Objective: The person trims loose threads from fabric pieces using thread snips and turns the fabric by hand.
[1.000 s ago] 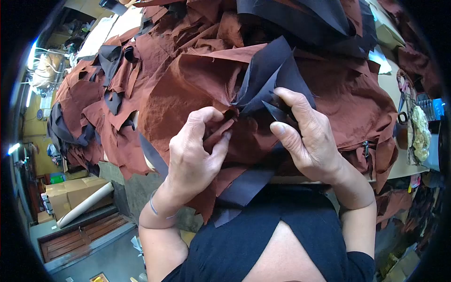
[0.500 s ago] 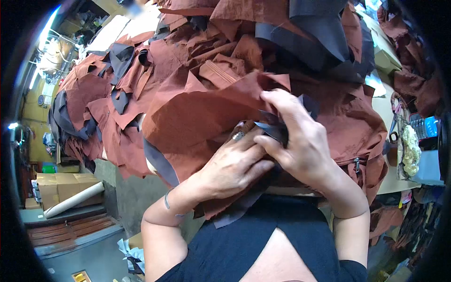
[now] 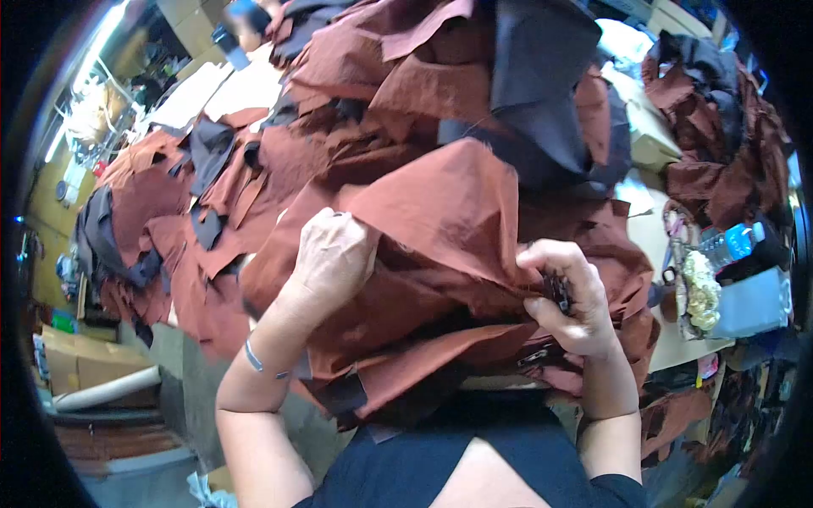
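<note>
A rust-brown fabric piece (image 3: 445,207) is stretched up between my two hands, its top folded into a peak. My left hand (image 3: 333,258) is closed in a fist on its left edge. On the right, the thumb and fingers of my right hand (image 3: 569,296) pinch the cloth near a seam. A small dark object (image 3: 557,290) shows inside the curl of that hand; its kind I cannot make out. Lower folds of the same cloth, with a dark grey patch, hang over the table edge in front of my body.
A large heap of rust-brown and dark grey cloth pieces (image 3: 296,157) covers the table. Scissors (image 3: 669,278), a water bottle (image 3: 732,244) and a blue-grey bin (image 3: 749,305) are at right. A cardboard box (image 3: 97,364) and a white roll (image 3: 106,389) stand lower left.
My hands have moved apart, left hand up and leftward, right hand down and rightward. The cloth they worked on together is now spread and lifted between them. The view has shifted slightly.
</note>
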The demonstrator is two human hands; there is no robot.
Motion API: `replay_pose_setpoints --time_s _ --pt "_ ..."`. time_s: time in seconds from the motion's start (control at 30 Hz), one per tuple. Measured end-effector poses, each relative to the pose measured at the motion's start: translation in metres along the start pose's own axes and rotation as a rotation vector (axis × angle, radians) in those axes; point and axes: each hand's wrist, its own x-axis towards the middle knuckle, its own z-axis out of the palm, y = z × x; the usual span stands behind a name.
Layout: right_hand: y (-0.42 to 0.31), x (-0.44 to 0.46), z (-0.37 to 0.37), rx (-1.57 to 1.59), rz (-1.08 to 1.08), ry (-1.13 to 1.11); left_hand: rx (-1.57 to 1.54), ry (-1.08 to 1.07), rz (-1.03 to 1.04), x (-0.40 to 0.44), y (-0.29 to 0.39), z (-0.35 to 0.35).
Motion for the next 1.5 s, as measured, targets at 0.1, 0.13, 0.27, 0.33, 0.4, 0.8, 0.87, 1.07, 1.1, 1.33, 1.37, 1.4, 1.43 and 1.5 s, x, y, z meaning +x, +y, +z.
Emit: replay_pose_setpoints --time_s 0.1,0.13,0.27,0.33,0.4,0.8,0.87,1.07,1.1,1.33,1.37,1.4,1.43,1.5 --pt "-0.018 -0.007 -0.013 -0.024 -0.05 -0.045 -0.019 -0.122 0.099 0.025 -0.01 0.018" --pt "-0.017 -0.01 -0.015 0.04 -0.107 -0.033 -0.079 -0.019 0.192 0.032 -0.013 0.027" --pt "-0.016 -0.022 -0.044 0.17 -0.044 0.388 -0.054 0.049 0.298 0.053 -0.015 -0.002" --pt "-0.009 -0.015 -0.067 0.112 0.019 0.473 -0.082 0.39 0.262 0.053 -0.018 -0.034" --pt "-0.017 0.005 -0.07 -0.24 -0.004 0.375 -0.107 0.469 0.096 0.047 -0.018 -0.066" --pt "-0.017 0.075 -0.134 -1.156 -0.153 0.551 0.45 0.33 0.134 0.051 -0.106 -0.1" --pt "-0.031 0.08 -0.142 -1.094 -0.16 0.77 0.489 0.55 -0.033 0.046 -0.087 -0.117" --pt "-0.055 0.004 -0.159 -1.132 -0.173 0.77 0.671 0.486 0.213 -0.004 0.008 -0.1" --pt "-0.049 -0.019 -0.158 -1.104 -0.068 0.615 0.358 0.341 0.248 -0.012 0.017 -0.079" --pt "-0.037 -0.064 -0.12 -0.77 0.399 0.016 -0.5 -0.129 0.29 -0.066 0.049 0.046" --pt "-0.047 -0.058 -0.122 -0.689 0.383 0.155 -0.564 -0.14 0.295 -0.065 0.055 0.046" --pt "-0.053 -0.051 -0.112 -0.549 0.305 0.278 -0.537 -0.132 0.327 -0.062 0.064 0.052" --pt "-0.059 -0.043 -0.095 -0.41 0.231 0.405 -0.512 -0.124 0.367 -0.059 0.068 0.056" --pt "-0.06 -0.015 -0.055 -0.35 0.139 0.26 -0.48 -0.25 0.397 -0.058 0.065 0.049"
